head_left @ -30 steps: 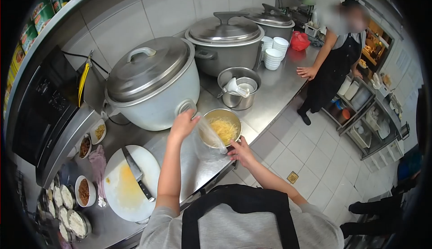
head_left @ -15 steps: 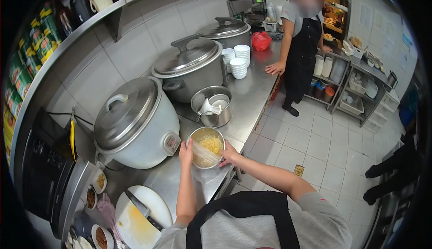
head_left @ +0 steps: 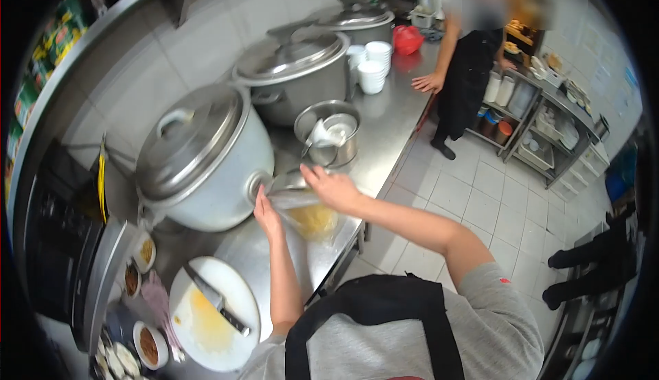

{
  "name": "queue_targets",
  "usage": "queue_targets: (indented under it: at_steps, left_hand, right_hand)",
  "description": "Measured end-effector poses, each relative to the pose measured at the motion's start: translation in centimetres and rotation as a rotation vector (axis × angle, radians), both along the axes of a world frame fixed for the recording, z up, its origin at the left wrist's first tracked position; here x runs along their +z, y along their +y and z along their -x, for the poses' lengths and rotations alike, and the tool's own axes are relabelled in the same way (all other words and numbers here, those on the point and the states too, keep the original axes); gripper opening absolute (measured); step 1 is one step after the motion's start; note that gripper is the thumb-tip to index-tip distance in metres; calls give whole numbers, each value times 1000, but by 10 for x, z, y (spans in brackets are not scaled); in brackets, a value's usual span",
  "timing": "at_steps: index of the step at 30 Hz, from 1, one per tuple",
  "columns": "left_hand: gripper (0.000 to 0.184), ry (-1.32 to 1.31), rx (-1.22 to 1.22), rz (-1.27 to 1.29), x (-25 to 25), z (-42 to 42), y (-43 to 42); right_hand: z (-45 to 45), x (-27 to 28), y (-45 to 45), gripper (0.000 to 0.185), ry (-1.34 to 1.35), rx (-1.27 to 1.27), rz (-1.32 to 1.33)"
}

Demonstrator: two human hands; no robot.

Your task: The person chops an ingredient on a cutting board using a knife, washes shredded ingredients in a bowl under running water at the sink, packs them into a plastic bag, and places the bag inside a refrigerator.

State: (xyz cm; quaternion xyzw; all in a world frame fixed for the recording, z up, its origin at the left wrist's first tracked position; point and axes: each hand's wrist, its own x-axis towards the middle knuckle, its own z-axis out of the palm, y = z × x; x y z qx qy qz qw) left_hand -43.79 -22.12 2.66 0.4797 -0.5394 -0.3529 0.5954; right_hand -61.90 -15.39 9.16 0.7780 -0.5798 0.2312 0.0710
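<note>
A clear plastic bag (head_left: 312, 222) with yellow shreds in it hangs over the counter's front edge. At its left end, by the pale rice cooker, my left hand (head_left: 268, 215) is closed on the bag's edge. My right hand (head_left: 334, 189) grips the bag's upper edge at the other end, fingers pointing up and left. Just behind the bag, the rim of a metal bowl (head_left: 294, 176) shows in part; the hands and bag cover the rest. A metal pot (head_left: 343, 150) with a white utensil in it stands beyond.
A large rice cooker (head_left: 206, 167) stands left, a grey one (head_left: 295, 71) behind it. White cups (head_left: 372, 76) are stacked near a red bag (head_left: 408, 39). A knife (head_left: 216, 297) lies on a white cutting board (head_left: 185, 321). A person's hand (head_left: 428, 83) rests on the counter.
The yellow shreds, earlier seen in the metal bowl, now show in the plastic bag. My right hand has moved up and left; my left hand has shifted slightly left and up.
</note>
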Motion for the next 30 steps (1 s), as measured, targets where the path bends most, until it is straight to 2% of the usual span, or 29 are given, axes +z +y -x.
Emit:
queue_targets:
  at_steps: [1,3,5,10,13,17,20,21,22,24,26,27,28,29,30]
  left_hand:
    - [36,113,0,5,5,-6,8]
    - [36,62,31,135,17,-11,24]
    - [37,56,64,134,31,-15,40]
    - [39,216,8,126,43,-13,57]
    - [39,130,30,178,51,-9,65]
    - [39,150,-23,166,54,-6,70]
    - [39,84,-12,205,51,-6,69]
    - [39,111,-52,158,51,-9,71]
    - [39,139,-94,109,50,-12,73]
    - [40,137,-126,54,50,-23,82]
    - [41,117,-213,18,44,-36,88]
    - [40,78,-214,80,26,-46,81]
    - [41,126,-159,103,39,-35,94]
    - [45,131,-300,-23,36,-46,99]
    - [45,143,-330,-18,36,-45,98]
  right_hand:
    - [0,1,-4,53,36,48,35]
    - [0,6,-11,51,58,149,62]
    - [-1,21,-11,50,110,171,362]
    - [-1,42,-6,47,137,206,564]
    - [5,58,4,46,34,188,621]
    - [16,65,10,46,-307,97,636]
    - [30,36,-2,41,-550,16,618]
    - [36,21,-10,36,-664,-15,616]
    - [39,5,-14,36,-661,-33,631]
    - [46,-22,-8,26,-1352,-90,-177]
    - [40,-20,7,20,-1671,-128,-412]
    - [38,-28,10,20,-1772,-140,-476]
    - [35,-38,12,21,-1872,-144,-543]
    - [31,-43,17,22,-1902,-147,-561]
    - [28,-44,17,23,-1928,-139,-587]
